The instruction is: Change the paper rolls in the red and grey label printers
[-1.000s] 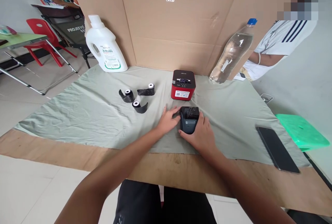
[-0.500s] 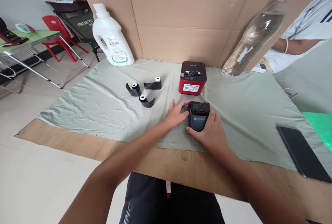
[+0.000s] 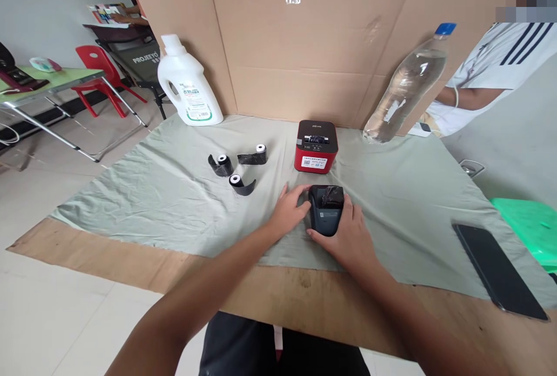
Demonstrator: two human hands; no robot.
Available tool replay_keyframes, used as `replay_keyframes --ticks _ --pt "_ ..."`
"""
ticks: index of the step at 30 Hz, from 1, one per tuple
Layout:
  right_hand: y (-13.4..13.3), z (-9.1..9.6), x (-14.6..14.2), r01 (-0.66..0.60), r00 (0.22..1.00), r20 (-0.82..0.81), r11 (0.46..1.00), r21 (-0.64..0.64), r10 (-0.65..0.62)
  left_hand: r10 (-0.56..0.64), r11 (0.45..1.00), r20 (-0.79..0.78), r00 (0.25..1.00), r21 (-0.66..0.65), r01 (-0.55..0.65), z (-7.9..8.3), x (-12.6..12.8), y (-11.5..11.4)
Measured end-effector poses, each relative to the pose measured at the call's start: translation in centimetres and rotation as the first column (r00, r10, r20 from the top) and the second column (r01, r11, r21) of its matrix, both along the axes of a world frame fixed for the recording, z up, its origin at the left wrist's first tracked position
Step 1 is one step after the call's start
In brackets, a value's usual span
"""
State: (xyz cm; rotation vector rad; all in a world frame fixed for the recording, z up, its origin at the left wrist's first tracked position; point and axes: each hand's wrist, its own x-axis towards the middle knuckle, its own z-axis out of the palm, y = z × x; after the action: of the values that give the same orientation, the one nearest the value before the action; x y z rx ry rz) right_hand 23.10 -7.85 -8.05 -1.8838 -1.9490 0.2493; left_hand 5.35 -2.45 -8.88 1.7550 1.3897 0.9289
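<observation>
A small dark mini printer (image 3: 326, 222) sits on the green cloth in front of me, a glossy black strip (image 3: 331, 195) lying over its top. My right hand (image 3: 351, 234) wraps its right side, thumb along the lower front edge. At its upper left corner, my left hand (image 3: 290, 209) holds on with forefinger and thumb, the other fingers partly spread. Just beyond stands a red and black printer (image 3: 316, 147) with a label on its front. Three black rolls (image 3: 223, 165) on white cores lie to the left, their loose ends partly unwound.
A white detergent bottle (image 3: 190, 86) stands at the back left and a water bottle (image 3: 407, 86) leans at the back right, before a cardboard screen (image 3: 300, 39). A dark phone (image 3: 498, 268) lies right. A person in a white shirt (image 3: 505, 74) is behind the screen's right side.
My view has tilted up slightly, so everything appears lower and more of the screen shows. Both hands keep the same hold on the mini printer.
</observation>
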Motion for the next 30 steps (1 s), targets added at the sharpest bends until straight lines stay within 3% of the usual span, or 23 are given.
replay_keyframes --ticks 16,23,26,28,30 --pt "-0.1 0.4 0.0 0.007 1.000 -0.015 0.999 -0.048 -0.008 -0.007 1.000 0.023 1.000 0.030 0.007 -0.1 0.0 0.2" --pt "-0.1 0.3 0.1 0.006 0.999 -0.039 0.999 -0.044 -0.007 0.030 0.999 0.122 0.992 0.039 -0.035 -0.1 0.0 -0.4" --pt "-0.1 0.0 0.2 -0.001 0.999 -0.036 1.000 -0.015 0.000 0.068 0.992 0.272 0.960 0.087 -0.095 1.4 0.3 -0.8" --pt "0.0 -0.4 0.3 -0.008 1.000 -0.024 1.000 0.011 0.008 0.057 0.992 0.410 0.910 0.078 -0.097 3.5 0.8 -1.6" --pt "0.0 -0.7 0.4 -0.008 1.000 0.009 0.999 0.040 0.008 0.034 0.999 0.576 0.817 -0.032 -0.019 6.1 1.5 -3.5"
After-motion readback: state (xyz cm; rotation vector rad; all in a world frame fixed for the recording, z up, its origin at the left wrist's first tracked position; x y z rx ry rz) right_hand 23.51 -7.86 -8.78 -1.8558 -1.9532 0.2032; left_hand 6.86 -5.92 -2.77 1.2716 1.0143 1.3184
